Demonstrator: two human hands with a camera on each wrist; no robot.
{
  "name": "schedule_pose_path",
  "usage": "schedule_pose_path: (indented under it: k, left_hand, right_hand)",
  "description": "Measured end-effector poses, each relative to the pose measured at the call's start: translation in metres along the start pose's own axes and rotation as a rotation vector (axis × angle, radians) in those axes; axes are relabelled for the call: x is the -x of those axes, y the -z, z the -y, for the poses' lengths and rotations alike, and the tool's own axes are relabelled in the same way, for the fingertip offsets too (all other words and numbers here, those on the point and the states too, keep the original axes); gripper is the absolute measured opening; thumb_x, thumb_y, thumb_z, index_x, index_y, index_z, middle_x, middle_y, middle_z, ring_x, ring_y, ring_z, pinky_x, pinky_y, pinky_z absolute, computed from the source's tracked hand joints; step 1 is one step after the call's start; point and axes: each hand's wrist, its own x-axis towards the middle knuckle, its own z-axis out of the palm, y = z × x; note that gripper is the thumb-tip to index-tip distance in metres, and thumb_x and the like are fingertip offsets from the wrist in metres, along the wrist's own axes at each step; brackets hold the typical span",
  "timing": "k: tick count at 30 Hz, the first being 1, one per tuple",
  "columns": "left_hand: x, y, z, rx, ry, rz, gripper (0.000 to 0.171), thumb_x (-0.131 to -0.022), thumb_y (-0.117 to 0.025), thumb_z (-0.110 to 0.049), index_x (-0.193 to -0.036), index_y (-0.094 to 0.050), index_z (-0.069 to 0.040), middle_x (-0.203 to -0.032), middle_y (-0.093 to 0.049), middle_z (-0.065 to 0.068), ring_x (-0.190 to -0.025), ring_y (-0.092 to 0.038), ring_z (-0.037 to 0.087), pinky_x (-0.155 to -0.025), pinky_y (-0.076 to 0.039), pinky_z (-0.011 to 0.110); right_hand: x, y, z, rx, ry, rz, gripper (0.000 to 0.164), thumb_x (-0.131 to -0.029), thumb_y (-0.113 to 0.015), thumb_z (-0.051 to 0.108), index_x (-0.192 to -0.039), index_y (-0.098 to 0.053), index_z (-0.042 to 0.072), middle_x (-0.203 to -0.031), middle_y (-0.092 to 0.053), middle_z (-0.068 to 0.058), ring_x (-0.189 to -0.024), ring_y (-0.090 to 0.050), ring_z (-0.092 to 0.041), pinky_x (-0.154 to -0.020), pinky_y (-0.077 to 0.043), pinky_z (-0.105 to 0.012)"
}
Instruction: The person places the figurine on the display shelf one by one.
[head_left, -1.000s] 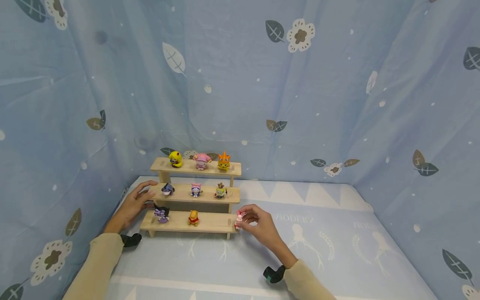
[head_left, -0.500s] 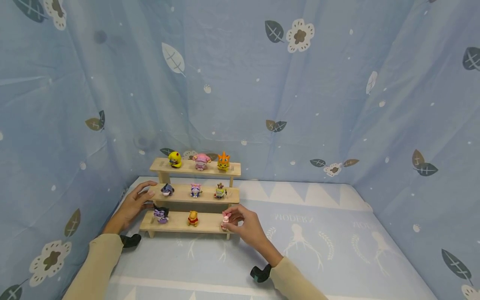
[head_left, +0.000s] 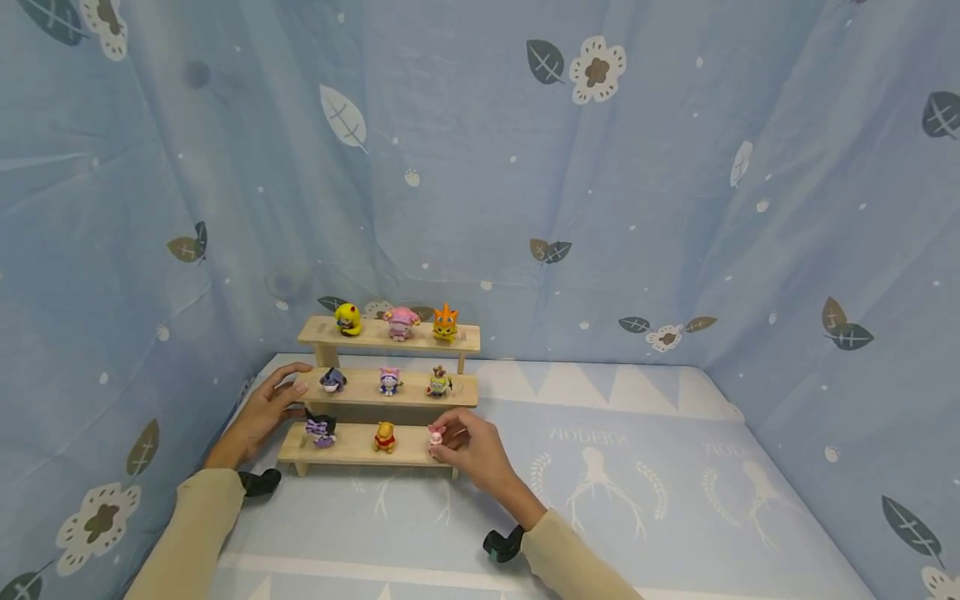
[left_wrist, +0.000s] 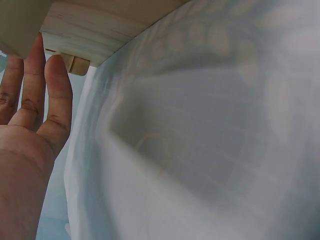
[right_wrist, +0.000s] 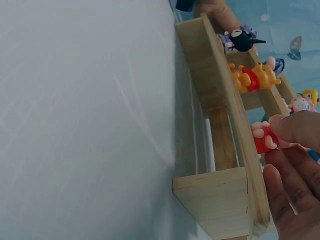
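A three-tier wooden display stand (head_left: 416, 446) bears small toy figurines. My right hand (head_left: 476, 450) pinches a pink rabbit-eared figurine (head_left: 436, 440) between thumb and fingers at the right part of the lowest tier. In the right wrist view this figurine (right_wrist: 265, 137) shows a red body, its base at the board; whether it bears weight there I cannot tell. My left hand (head_left: 262, 414) touches the stand's left end, fingers fairly straight. The left wrist view shows these fingers (left_wrist: 59, 90) reaching up to the wood; the thumb is hidden.
Sharing the lowest tier are a yellow bear in red (head_left: 385, 437) and a purple-and-black figurine (head_left: 322, 431). Blue donkey (head_left: 333, 380), pink-hooded (head_left: 389, 382) and crowned (head_left: 438, 382) figurines occupy the middle tier. Yellow (head_left: 348, 320), pink (head_left: 401, 323) and orange (head_left: 445, 322) ones stand on top.
My right hand has moved left with the pink figurine, from the lowest tier's right end further in along the board. The left hand stays at the stand's left end.
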Motion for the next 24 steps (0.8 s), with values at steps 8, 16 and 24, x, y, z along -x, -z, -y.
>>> schedule_pose_path:
  k: [8,16,24]
  left_hand:
    - [0.002,-0.002,-0.002,0.010,0.004,-0.001,0.054,-0.105,-0.060,-0.043,-0.153,-0.043,-0.024,-0.143,-0.048,0.017,-0.104,-0.062,0.010,-0.085,-0.055,0.035]
    - [0.001,0.000,-0.001,-0.009,-0.014,0.005,0.059,-0.105,-0.059,-0.043,-0.156,-0.040,-0.019,-0.147,-0.045,0.020,-0.103,-0.063,0.011,-0.086,-0.056,0.036]
    - [0.003,0.008,-0.013,-0.223,-0.097,0.057,0.057,-0.107,-0.056,-0.043,-0.156,-0.042,-0.018,-0.125,-0.060,0.018,-0.104,-0.066,0.030,-0.086,-0.056,0.054]
  right_hand:
    - [-0.003,0.000,-0.001,0.017,-0.004,0.001,0.032,-0.085,-0.085,0.001,-0.106,-0.070,0.018,-0.099,-0.071,0.004,-0.085,-0.068,-0.012,-0.071,-0.060,-0.029]
    - [-0.005,-0.001,-0.006,0.045,-0.012,0.011,0.034,-0.084,-0.086,0.005,-0.109,-0.067,0.017,-0.095,-0.070,0.003,-0.083,-0.067,-0.011,-0.071,-0.058,-0.025]
    - [0.003,0.035,-0.004,0.102,0.001,0.065,0.037,-0.091,-0.081,0.013,-0.124,-0.065,0.010,-0.109,-0.069,0.001,-0.091,-0.068,-0.014,-0.078,-0.059,-0.028]
